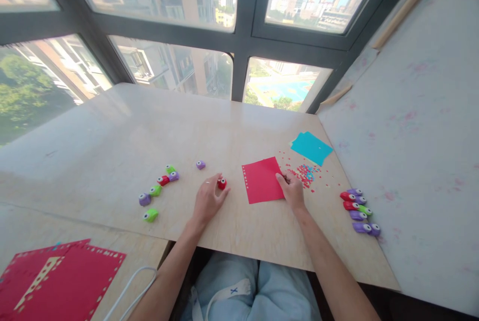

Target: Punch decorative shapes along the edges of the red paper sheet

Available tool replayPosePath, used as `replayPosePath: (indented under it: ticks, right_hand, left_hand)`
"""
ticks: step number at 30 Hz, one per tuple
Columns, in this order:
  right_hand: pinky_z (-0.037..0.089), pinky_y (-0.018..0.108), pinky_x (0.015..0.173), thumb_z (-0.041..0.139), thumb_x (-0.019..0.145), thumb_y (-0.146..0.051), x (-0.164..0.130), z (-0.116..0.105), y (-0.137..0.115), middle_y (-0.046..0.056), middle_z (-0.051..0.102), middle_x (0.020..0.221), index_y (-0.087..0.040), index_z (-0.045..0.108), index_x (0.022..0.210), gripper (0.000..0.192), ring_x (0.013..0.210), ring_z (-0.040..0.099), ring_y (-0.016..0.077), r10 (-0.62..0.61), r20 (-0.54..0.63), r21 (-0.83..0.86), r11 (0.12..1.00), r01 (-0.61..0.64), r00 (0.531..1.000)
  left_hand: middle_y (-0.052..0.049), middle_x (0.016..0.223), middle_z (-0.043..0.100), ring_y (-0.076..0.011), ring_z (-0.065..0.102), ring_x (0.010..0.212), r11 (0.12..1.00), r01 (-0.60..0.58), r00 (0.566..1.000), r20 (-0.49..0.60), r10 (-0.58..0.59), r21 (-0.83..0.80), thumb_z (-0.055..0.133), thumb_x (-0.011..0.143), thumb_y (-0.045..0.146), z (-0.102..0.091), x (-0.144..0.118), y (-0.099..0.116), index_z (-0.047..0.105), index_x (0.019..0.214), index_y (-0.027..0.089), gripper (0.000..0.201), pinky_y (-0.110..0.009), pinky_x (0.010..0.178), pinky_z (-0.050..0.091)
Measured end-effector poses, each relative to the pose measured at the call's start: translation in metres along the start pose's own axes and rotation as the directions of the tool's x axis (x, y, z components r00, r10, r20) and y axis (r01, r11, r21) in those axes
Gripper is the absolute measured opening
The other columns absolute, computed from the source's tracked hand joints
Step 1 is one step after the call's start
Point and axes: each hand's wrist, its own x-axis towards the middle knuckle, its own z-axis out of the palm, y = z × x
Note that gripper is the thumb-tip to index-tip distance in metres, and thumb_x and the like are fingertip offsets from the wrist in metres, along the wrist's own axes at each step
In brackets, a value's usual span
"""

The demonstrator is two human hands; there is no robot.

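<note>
My left hand point(208, 198) has its fingers and thumb around a small red craft punch point(222, 183) with an eye-like button, on the table. My right hand point(292, 188) pinches the right edge of a red sheet of paper point(262, 181), thumb on top. Small punched holes run down the sheet's left edge, which faces the red punch with a gap between them. Beyond my right hand lies a scatter of red and blue paper bits point(306, 175). Nearest to my left hand otherwise is a purple punch point(201, 164) standing alone.
Several green, purple and red punches point(155, 190) stand at the left. More punches point(358, 211) line the right side near the wall. Blue sheets point(311, 148) lie at the back right. Punched red sheets point(71, 281) and a white cable point(135, 281) are at the lower left.
</note>
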Motion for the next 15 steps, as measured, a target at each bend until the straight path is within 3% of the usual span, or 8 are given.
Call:
replayPosePath:
  ticks: [7,15]
  right_hand:
    - [0.036,0.026,0.055,0.058,0.080,-0.050,0.001,-0.003,0.002,0.000,0.051,0.062,-0.016,0.061,0.071,0.035,0.059,0.044,0.0148,-0.016,0.044,0.089,0.996,0.012,0.999]
    - [0.041,0.028,0.060,0.060,0.080,-0.051,0.007,-0.003,0.009,0.003,0.060,0.069,-0.015,0.068,0.081,0.037,0.064,0.052,0.0171,0.037,0.075,0.186,0.981,-0.051,0.996]
  left_hand:
    - [-0.009,0.110,0.066,-0.0183,0.067,0.093,0.995,0.025,0.998,0.052,-0.020,-0.099,0.063,0.085,0.020,0.020,0.000,0.019,0.052,0.123,0.021,0.040,-0.033,0.083,0.056]
    - [-0.009,0.110,0.067,-0.0163,0.066,0.094,0.976,0.010,0.988,0.150,0.023,-0.219,0.053,0.089,0.018,0.030,0.000,0.023,0.059,0.120,0.022,0.031,-0.031,0.083,0.057]
